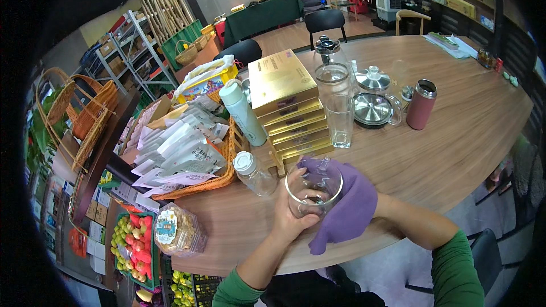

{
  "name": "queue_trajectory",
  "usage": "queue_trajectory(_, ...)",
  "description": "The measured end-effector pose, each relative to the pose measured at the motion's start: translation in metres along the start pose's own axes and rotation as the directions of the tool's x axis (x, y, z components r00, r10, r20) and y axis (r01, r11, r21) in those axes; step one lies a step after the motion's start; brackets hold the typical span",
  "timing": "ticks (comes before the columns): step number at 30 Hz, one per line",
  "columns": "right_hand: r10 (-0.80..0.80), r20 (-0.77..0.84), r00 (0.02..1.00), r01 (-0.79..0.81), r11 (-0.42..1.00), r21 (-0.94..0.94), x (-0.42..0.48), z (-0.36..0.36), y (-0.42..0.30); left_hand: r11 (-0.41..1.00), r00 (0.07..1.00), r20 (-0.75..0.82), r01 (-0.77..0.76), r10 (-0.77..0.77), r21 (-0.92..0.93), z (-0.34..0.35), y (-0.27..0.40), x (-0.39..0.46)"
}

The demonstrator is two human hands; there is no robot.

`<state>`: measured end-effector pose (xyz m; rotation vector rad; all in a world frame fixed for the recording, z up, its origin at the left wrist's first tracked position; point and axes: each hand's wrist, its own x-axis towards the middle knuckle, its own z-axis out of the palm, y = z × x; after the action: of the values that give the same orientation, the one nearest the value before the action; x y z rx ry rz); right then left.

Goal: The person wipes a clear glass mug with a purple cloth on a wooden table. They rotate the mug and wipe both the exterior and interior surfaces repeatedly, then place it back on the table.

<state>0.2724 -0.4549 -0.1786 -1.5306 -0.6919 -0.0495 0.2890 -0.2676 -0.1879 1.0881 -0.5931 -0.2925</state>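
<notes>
My left hand (286, 217) grips a clear glass pitcher (315, 187) from its left side, thumb near the front. The pitcher's round mouth faces up towards me, above the near part of the table. A purple cloth (352, 207) lies against its right side and hangs down in front. My right hand (381, 205) is mostly covered by this cloth and presses it to the glass; its fingers are largely hidden. Just left of the pitcher stands a clear jar with a white lid (256, 175). Behind it are stacked gold boxes (283, 81) and a tall drinking glass (339, 121).
On the wooden table (418, 157) stand a glass teapot (373, 108), a lidded glass jug (328, 57), a pink tumbler (421, 104) and a pale green bottle (243, 113). Left are a wicker basket of pouches (232, 147), a tub of dried food (179, 230) and a fruit crate (134, 247).
</notes>
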Motion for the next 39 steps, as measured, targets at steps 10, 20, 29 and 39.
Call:
queue_trajectory(10, 0.094, 0.120, 0.988, -0.115, 0.976, 0.187, -0.006, -0.008, 0.020, 0.962, 0.974, 0.113, -0.212, 0.194, 0.174, -0.005, -0.001, 0.003)
queue_trajectory(20, -0.115, 0.013, 0.993, 0.114, 0.962, -0.246, -0.003, -0.012, 0.002, 0.926, 0.978, 0.032, -0.207, 0.208, 0.317, -0.003, -0.002, 0.003)
queue_trajectory(29, -0.348, -0.053, 0.936, 0.188, 0.621, -0.761, 0.013, -0.004, -0.023, 0.953, 0.956, -0.121, -0.242, 0.266, 0.182, -0.007, -0.009, 0.006)
queue_trajectory(39, -0.375, -0.022, 0.927, 0.250, 0.657, -0.711, 0.014, 0.002, -0.019, 0.990, 0.974, -0.178, -0.139, 0.139, 0.013, -0.006, -0.002, 0.005)
